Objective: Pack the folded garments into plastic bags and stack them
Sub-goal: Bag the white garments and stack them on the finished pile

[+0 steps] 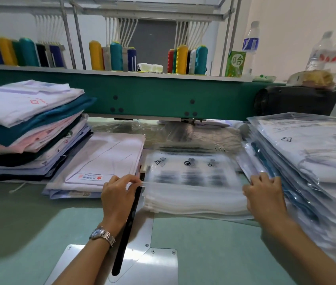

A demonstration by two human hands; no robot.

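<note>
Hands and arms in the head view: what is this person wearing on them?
No gloves and no sleeves in view: both forearms are bare. The left hand has at its wrist a silver metal watch with a link band and a bluish face. The right hand shows no watch or ring that I can see.

You are standing at a worktable (29,223) in a garment workshop, the embroidery kind. Across the far side runs a green machine beam (152,95). On the shelf above it stand cones of thread (181,58) in yellow, teal, blue, red and black, with white thread guides (126,29) hanging over them. A metal plate (159,262) is screwed into the tabletop near you. A pile of folded garments (29,124) sits at your left, bagged garments (317,157) are stacked at your right, and empty plastic bags (194,198) lie between. Water bottles (325,52) stand far right.
</note>
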